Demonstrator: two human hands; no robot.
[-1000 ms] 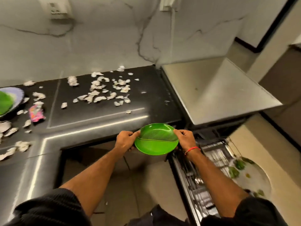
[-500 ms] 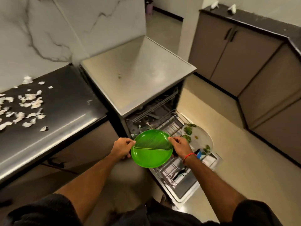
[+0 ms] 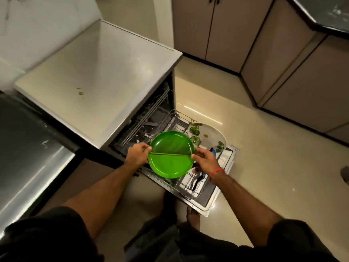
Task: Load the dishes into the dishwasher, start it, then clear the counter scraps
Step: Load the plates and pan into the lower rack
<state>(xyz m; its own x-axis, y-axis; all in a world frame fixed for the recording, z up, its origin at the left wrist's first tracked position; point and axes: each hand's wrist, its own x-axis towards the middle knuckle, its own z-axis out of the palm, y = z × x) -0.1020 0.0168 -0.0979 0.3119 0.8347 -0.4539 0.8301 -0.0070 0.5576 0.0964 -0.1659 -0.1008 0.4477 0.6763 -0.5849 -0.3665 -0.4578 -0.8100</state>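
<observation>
Now green plate (image 3: 171, 154) held over pulled-out lower rack (image 3: 188, 188), left hand (image 3: 137, 154) and right hand (image 3: 204, 160) fingers pinching opposite rims. Best tilt upright, slot between tines beside floral plate (image 3: 210, 138).

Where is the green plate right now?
In the head view the green plate sits centre frame, held between left hand and right hand, above the pulled-out dishwasher rack.

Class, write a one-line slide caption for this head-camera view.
Both hands, left and right, hold a green plate above the dishwasher's lower rack.
</observation>
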